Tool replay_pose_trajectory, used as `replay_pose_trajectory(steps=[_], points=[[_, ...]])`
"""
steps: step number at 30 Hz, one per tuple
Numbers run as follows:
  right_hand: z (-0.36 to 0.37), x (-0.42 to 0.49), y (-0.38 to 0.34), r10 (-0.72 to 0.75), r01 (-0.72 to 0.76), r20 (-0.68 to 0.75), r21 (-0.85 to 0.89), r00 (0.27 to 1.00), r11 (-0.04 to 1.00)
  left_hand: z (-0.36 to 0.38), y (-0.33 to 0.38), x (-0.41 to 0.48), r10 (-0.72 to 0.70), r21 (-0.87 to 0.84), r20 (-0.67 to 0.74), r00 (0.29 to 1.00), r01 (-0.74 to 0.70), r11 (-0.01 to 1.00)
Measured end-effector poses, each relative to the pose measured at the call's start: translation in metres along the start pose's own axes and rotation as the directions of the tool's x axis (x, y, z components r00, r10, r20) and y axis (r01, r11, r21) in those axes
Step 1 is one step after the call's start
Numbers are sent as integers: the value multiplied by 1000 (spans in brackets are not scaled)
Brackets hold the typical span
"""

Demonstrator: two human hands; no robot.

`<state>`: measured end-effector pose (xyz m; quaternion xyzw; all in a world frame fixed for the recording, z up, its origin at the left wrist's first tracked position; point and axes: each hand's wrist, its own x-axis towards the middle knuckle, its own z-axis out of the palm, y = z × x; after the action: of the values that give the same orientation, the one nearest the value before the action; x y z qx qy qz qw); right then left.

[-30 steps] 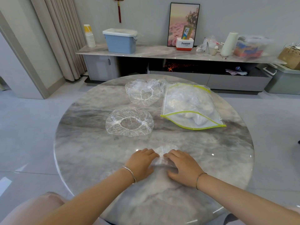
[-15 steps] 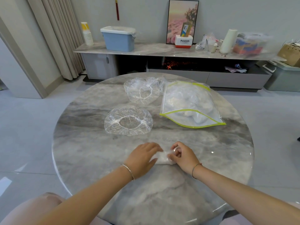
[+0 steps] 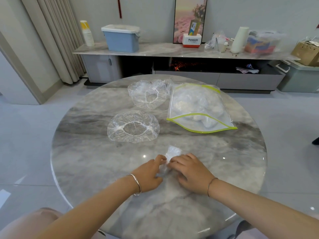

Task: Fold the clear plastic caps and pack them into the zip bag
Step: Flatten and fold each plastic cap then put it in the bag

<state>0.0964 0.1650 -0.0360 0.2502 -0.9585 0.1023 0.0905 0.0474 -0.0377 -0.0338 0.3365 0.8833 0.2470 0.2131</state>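
Clear plastic cap [image 3: 172, 153], partly folded, lies near-centre on the grey marble tabletop [image 3: 82, 161], pinched by the left hand [image 3: 148, 174] and pressed flat under the right hand [image 3: 191, 173]. Squeezing the air out and creasing firmly should stop it springing open before it goes into the green-edged zip bag [image 3: 198, 109].

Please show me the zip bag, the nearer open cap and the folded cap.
zip bag [image 3: 198, 106], head view, clear middle panel.
nearer open cap [image 3: 114, 131], head view, crinkled plastic left of the elastic ring.
folded cap [image 3: 173, 151], head view, its uncovered far end.

L hand [image 3: 148, 176]: bangle [image 3: 137, 184]; R hand [image 3: 191, 173]: bracelet [image 3: 211, 186].
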Motion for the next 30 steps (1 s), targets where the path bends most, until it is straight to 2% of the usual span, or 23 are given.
replay_pose_trajectory(steps=[2,5,9,11,13,16,19,20,23,24,27,30], points=[[4,-1,-3,57,-60,90,27,994,998,-1,4,2,-15,-75,18,1000,17,997],[8,2,1,175,-183,63,153,983,971,-7,5,3,-28,-99,13,1000,29,995],[10,11,1,268,-265,16,230,963,936,-15,-3,5,29,163,-17,999,-25,986],[11,14,2,341,-325,7,321,940,890,-14,-6,7,44,189,-61,997,-32,982],[8,16,3,434,-403,44,465,900,788,-11,-8,11,24,141,-139,990,-4,990],[3,18,1,528,-486,157,663,834,570,-6,-7,16,-37,-23,-296,954,31,999],[2,19,-4,575,-541,262,746,775,389,-4,-2,20,-127,-118,-323,938,94,989],[2,19,-5,599,-557,272,747,753,362,-4,0,21,-151,-128,-314,937,116,985],[7,19,-6,699,-646,232,643,676,411,-1,2,23,-209,-91,-287,935,190,977],[7,19,-7,710,-667,251,632,658,394,0,3,23,-203,-61,-293,934,194,979],[-1,23,-8,674,-660,368,713,641,238,-4,7,26,-187,-41,-286,940,183,982],[-12,26,-4,662,-631,419,769,622,106,-15,12,30,-266,-247,-199,943,214,945]])
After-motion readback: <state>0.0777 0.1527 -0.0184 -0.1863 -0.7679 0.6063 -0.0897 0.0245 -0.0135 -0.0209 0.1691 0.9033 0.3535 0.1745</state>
